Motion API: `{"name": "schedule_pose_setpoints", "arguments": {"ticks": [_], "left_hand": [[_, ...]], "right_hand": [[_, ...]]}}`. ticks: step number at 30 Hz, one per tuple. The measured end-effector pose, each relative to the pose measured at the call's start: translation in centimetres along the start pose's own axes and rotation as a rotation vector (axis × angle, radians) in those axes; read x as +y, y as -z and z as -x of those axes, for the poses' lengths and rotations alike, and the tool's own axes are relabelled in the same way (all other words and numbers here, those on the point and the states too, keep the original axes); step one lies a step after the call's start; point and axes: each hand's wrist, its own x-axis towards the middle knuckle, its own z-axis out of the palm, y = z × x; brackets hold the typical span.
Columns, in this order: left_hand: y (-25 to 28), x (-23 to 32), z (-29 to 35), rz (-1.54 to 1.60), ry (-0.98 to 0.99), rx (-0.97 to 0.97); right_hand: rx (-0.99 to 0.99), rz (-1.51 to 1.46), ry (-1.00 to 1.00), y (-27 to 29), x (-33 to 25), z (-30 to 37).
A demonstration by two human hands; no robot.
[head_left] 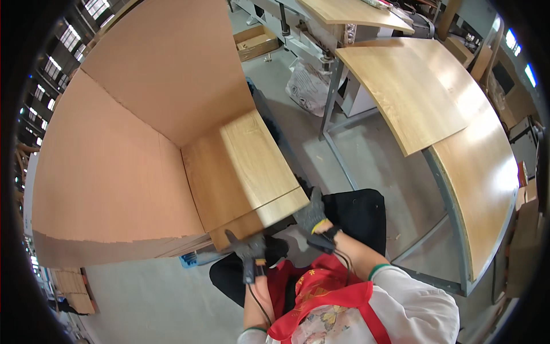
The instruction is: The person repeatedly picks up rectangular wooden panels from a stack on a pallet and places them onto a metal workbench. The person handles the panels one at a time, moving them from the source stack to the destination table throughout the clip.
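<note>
Wood-grain panels [260,157] lie flat in front of me, with a narrow wood-grain strip [235,226] along their near edge. My left hand [247,247], in a grey knit glove, is at the left part of that edge. Its thumb reaches up over the strip, and the other fingers are partly hidden and a little blurred. At the near right corner my right hand [312,213], in a matching glove with a yellow cuff, grips the edge from the side. Part of its fingers are hidden by the corner.
Tall brown boards [109,172] stand upright along the left and far sides of the panels. To the right, large wood-grain boards [412,92] rest on a grey metal frame [452,212]. A plastic bag [314,86] and an open cardboard box [255,43] sit on the floor beyond.
</note>
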Motion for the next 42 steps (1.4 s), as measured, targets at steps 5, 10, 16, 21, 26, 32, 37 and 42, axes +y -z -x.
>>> {"name": "schedule_pose_setpoints", "arguments": {"ticks": [5,10,16,21,26,32,37,42], "left_hand": [[-2.9,2.5,-5.7,-0.159,-0.104,-0.111],[-1.3,4.5,-4.0,-0.441,-0.001,-0.061],[-6.7,-9.0,1.7,-0.784,0.627,-0.205],[-15.8,-15.9,6.6,-0.533,0.621,-0.606],[-14.5,-11.6,7.6,-1.227,0.303,-0.577],[-3.5,-3.5,10.4,-0.776,0.191,-0.224],[1.7,1.9,6.8,-0.479,-0.041,-0.048],[8.7,3.4,-0.5,-1.014,-0.209,-0.209]], "right_hand": [[-0.197,0.872,0.313,0.3,-4.3,-2.6],[-0.463,-0.251,0.552,-2.0,-20.0,9.2],[0.025,-0.079,0.873,-5.3,-32.4,12.3],[-0.108,0.219,0.668,-9.0,-19.8,16.4],[-0.031,0.582,0.528,3.0,-13.8,17.2],[-0.047,0.537,0.68,2.7,-12.6,23.2],[-0.15,-0.034,0.128,3.6,-6.3,13.1],[-0.297,0.175,0.032,-1.5,0.7,5.3]]}}
